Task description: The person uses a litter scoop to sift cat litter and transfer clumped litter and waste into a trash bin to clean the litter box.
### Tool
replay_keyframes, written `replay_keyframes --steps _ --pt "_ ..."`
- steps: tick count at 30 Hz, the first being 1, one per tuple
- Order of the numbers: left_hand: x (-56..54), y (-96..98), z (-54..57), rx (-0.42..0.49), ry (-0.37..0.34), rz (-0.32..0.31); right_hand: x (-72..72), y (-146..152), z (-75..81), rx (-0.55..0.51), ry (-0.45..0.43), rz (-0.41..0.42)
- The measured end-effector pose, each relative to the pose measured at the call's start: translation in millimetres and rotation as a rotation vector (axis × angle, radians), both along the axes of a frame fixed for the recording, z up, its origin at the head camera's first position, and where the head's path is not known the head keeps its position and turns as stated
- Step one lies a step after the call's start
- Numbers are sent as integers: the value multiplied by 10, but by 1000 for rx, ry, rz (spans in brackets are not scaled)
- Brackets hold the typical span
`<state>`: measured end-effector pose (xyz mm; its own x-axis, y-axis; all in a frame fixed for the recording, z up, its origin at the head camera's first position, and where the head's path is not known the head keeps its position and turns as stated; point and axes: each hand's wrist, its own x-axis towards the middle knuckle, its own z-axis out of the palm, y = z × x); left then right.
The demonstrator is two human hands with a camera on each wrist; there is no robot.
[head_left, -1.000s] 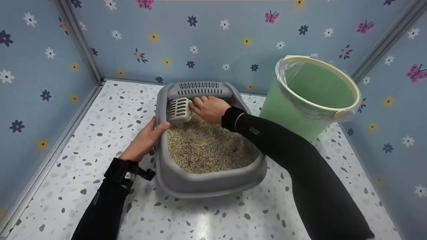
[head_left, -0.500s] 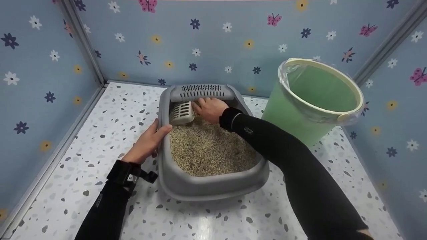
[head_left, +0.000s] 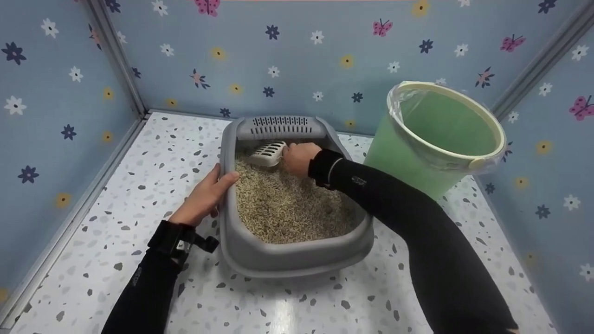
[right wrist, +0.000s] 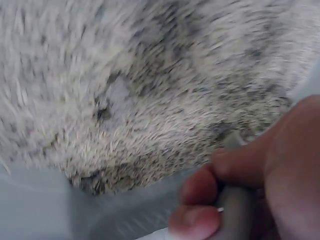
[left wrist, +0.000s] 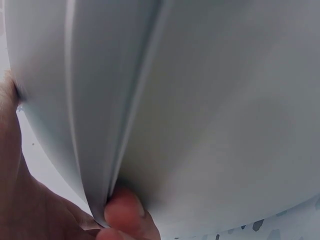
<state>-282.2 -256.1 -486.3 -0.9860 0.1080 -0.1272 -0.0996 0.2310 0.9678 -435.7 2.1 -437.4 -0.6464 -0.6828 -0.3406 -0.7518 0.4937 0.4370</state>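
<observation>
A grey litter box (head_left: 297, 257) filled with pale, grainy litter (head_left: 292, 208) stands on the floor. My left hand (head_left: 203, 197) grips its left rim, thumb on top. In the left wrist view, fingertips (left wrist: 125, 212) curl beneath the rim's lip. My right hand (head_left: 300, 159) holds a slotted, off-white litter scoop (head_left: 269, 154) by its handle, near the back of the box. The scoop's slotted side faces up, and its front lies at the litter. In the right wrist view, the fingers wrap a pale handle (right wrist: 236, 212), and the litter is blurred.
A green bin (head_left: 408, 162) with a cream rim and clear liner stands right of the box. Flower-patterned panels (head_left: 297, 60) enclose the back and both sides. The speckled floor (head_left: 139, 199) surrounds the box.
The scoop has moved right from the box's left wall, and its tilt has changed. My right hand has shifted slightly right and nearer. The left hand keeps its hold on the rim.
</observation>
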Motion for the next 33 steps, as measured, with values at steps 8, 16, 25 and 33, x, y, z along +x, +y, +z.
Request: replay_keyframes --steps 8,16,25,33 --pt "11 -34 14 -11 3 5 294 258 262 -40 -208 -104" --pt "6 -6 -9 -4 6 -8 494 481 607 -42 -276 -67" --pt "-9 -5 4 9 5 -4 328 227 143 -80 14 156" --pt "3 -3 6 -14 2 -4 -38 51 -173 -94 127 128"
